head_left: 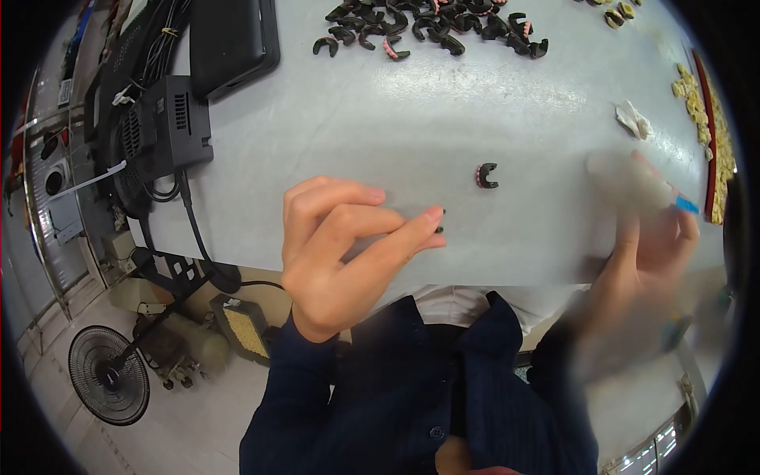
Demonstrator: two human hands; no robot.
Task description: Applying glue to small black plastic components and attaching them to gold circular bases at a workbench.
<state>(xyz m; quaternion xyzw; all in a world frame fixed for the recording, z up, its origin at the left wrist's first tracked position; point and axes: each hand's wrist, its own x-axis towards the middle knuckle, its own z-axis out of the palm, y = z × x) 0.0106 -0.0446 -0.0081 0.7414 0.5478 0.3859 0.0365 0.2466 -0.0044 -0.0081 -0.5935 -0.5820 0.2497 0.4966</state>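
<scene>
My left hand (340,249) is above the near part of the grey table, its thumb and forefinger pinched on a small black piece (441,223). Only the piece's dark ends show past my fingertips. Just beyond them, a black C-shaped piece with a row of pink bumps (487,176) lies alone on the tabletop. On the right, my right hand (653,245) is smeared, its fingers curled around a blurred whitish shape (629,182). A bright blue bit (686,206) shows by its fingertips. What this hand holds cannot be made out.
A heap of black curved pieces (443,24), some with pink bumps, lies at the far side. Crumpled white tissue (633,119) and yellowish pieces (693,99) beside a red strip (707,127) are at right. A black box (176,123) with cables stands left; a fan (109,375) is below.
</scene>
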